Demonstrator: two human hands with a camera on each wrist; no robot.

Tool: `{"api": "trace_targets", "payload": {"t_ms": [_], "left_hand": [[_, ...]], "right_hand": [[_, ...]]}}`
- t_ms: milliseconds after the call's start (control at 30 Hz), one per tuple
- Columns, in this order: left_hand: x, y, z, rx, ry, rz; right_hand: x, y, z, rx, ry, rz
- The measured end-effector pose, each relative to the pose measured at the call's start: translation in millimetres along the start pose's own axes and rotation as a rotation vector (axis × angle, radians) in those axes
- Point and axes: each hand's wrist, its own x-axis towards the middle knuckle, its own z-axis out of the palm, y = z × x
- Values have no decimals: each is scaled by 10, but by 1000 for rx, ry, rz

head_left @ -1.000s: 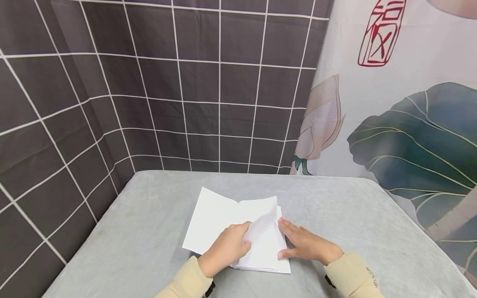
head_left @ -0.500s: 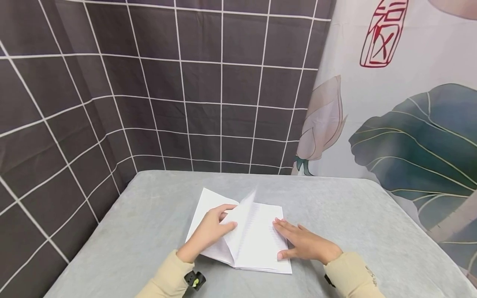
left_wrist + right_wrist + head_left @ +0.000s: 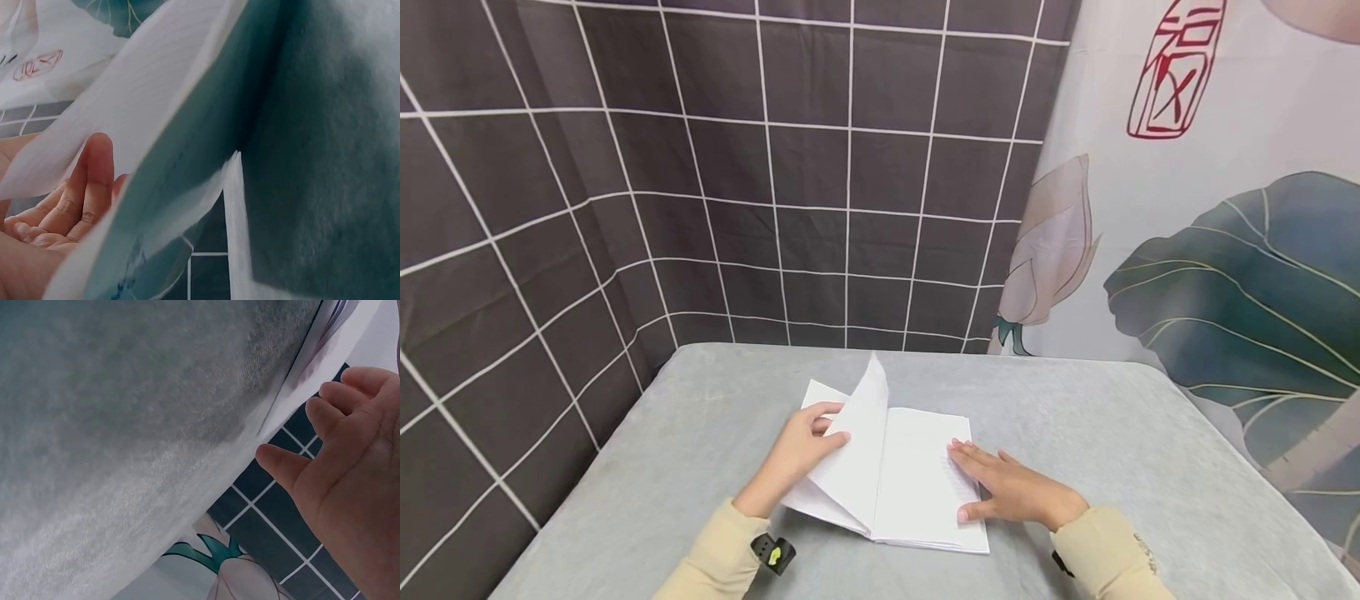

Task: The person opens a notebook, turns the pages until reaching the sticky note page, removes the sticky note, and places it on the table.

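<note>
A white notebook point(image 3: 921, 492) lies spread on the table, faint lines showing on its right page. One raised page point(image 3: 857, 454) stands up near the spine, leaning left. My left hand point(image 3: 797, 450) holds this page, thumb on the near side and fingers partly hidden behind it. In the left wrist view, the fingers point(image 3: 99, 169) show between white sheets, beside a pale cover with small dark marks. My right hand point(image 3: 1011, 487) rests on the right page's outer edge, fingers extended and thumb spread toward the lower corner.
A grey cloth covers the table point(image 3: 1120, 450). Behind it hangs a dark curtain with white grid lines point(image 3: 805, 233); at the right is a pale cloth printed with a lotus bud and leaf point(image 3: 1240, 283). A black band point(image 3: 772, 552) sits at my left sleeve.
My left hand has moved leftward, carrying the page from the right side past upright to the left. The right page lies exposed. My right hand has stayed nearly in place.
</note>
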Motion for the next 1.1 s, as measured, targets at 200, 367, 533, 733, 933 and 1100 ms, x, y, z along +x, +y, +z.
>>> {"api": "trace_targets", "payload": {"t_ms": [200,367,533,733,933,1100], "left_hand": [[62,-79,-82,50,50,-19],[73,-126,-170,73,81,-37],[75,-180,-252,103,72,-59],[60,-285,-360,146,56,-83],[25,-364,-439,162,14,-115],[9,-417,-483,190,-16,-137]], "right_hand": [[32,10,33,19,-27,5],[37,13,43,48,-46,-9],[36,22,47,41,-81,-15],[32,20,8,19,-112,-19],[33,15,-21,10,-132,-35],[34,9,-13,10,-137,-45]]}}
